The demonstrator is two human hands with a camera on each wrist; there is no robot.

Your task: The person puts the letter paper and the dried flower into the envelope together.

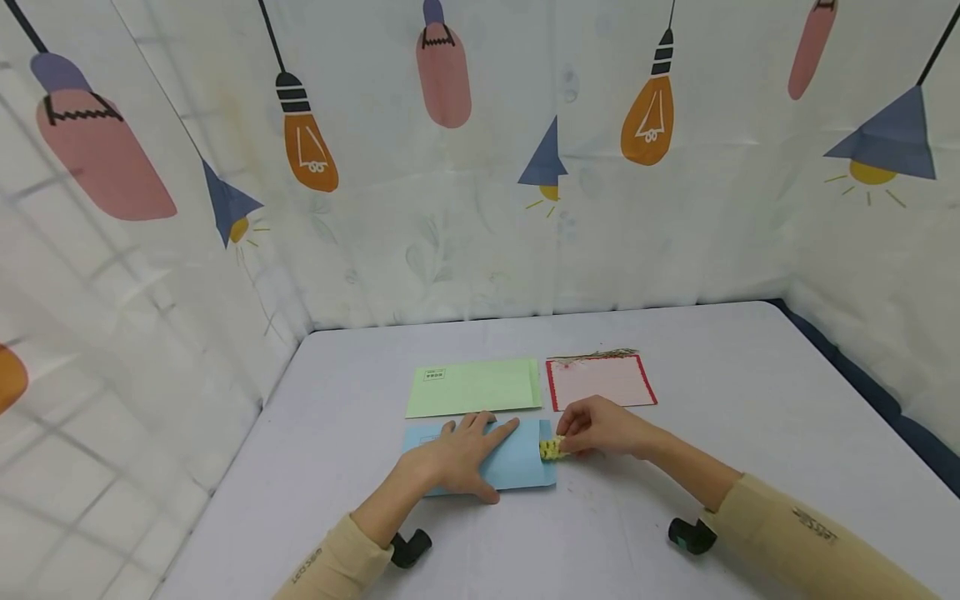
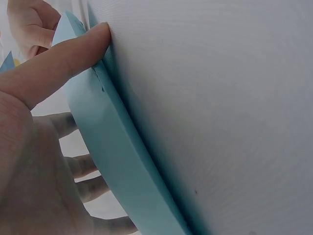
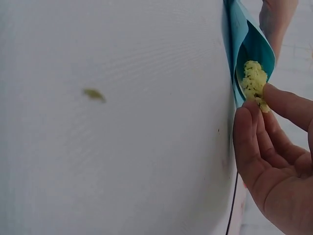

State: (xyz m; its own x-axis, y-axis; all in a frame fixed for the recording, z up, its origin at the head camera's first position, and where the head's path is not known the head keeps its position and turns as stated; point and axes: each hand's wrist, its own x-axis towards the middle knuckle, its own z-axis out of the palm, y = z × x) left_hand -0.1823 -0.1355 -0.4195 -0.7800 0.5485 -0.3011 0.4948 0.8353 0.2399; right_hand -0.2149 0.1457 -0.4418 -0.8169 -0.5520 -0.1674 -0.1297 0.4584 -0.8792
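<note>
A light blue envelope (image 1: 525,460) lies on the white table, its mouth facing right. My left hand (image 1: 467,458) rests on it with fingers spread, the thumb at its near edge. In the left wrist view that thumb (image 2: 63,61) lies along the envelope's edge. At the gaping mouth, my right hand (image 1: 600,427) pinches a bunch of small yellow flowers (image 1: 552,450) between thumb and fingertips. The right wrist view has the flowers (image 3: 254,81) partly inside the blue envelope (image 3: 238,29); how far they reach in is hidden.
Behind the blue envelope lies a pale green envelope (image 1: 476,387). To its right is a red-bordered card (image 1: 602,383), with thin dried sprigs (image 1: 600,354) along its far edge. A small yellowish fragment (image 3: 94,94) lies on the table. Patterned cloth walls surround the table.
</note>
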